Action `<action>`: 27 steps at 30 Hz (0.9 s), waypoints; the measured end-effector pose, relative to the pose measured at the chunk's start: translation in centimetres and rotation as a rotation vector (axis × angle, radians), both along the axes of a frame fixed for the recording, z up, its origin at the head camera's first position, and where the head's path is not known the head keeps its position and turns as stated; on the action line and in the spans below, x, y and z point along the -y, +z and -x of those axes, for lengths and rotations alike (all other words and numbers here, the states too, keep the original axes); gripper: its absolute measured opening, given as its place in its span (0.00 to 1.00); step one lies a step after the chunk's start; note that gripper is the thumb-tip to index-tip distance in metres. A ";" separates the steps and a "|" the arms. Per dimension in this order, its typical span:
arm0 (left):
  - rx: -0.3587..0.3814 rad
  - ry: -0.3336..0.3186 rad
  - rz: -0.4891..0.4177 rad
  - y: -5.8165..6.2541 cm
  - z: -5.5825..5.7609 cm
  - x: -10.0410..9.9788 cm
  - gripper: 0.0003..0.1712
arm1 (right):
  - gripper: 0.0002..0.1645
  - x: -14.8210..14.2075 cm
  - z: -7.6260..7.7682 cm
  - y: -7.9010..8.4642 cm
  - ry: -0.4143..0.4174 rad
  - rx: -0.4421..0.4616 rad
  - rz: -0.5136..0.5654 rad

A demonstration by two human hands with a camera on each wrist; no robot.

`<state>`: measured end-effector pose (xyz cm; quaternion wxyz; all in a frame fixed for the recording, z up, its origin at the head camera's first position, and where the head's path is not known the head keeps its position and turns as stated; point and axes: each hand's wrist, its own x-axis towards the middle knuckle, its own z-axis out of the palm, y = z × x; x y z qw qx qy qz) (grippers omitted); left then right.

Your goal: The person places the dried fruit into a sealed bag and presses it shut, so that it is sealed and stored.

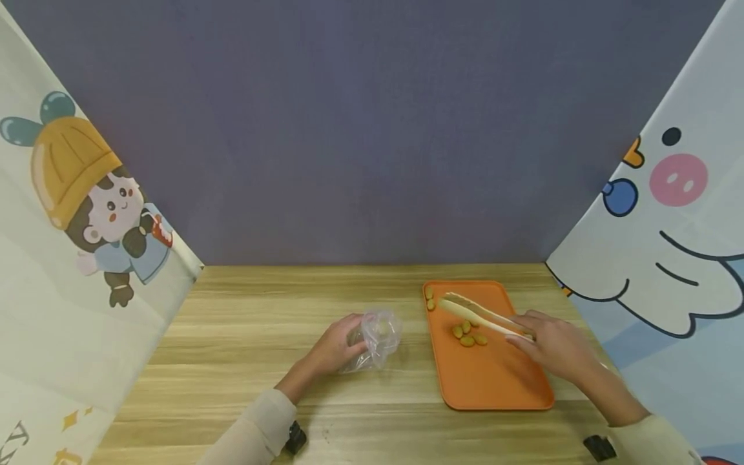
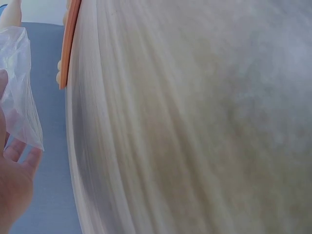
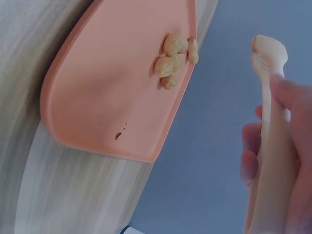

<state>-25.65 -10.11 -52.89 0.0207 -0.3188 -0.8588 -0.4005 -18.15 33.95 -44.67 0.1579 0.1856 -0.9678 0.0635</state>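
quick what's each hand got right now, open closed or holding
Left hand: closed on the clear plastic bag, holding it.
Right hand: closed around the tongs.

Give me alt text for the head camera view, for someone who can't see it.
A person's right-hand grip holds cream tongs over an orange tray with small yellow-brown pieces in it, while the left-hand grip holds a clear plastic bag left of the tray, above a wood-grain table.

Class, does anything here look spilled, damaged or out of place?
Yes: small dark marks near one end of the shallow, rounded-corner orange tray, seen in the right wrist view. They break its plain surface; stain or print, I cannot tell.
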 end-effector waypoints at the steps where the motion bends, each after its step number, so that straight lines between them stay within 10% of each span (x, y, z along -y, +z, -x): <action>1: -0.004 0.000 0.001 0.0 0.0 0.0 0.32 | 0.24 0.2 0.0 0.1 -0.002 0.008 -0.001; 27: -0.022 -0.002 -0.002 -0.7 0.2 -0.2 0.32 | 0.24 4.9 -0.1 1.2 0.063 0.018 0.011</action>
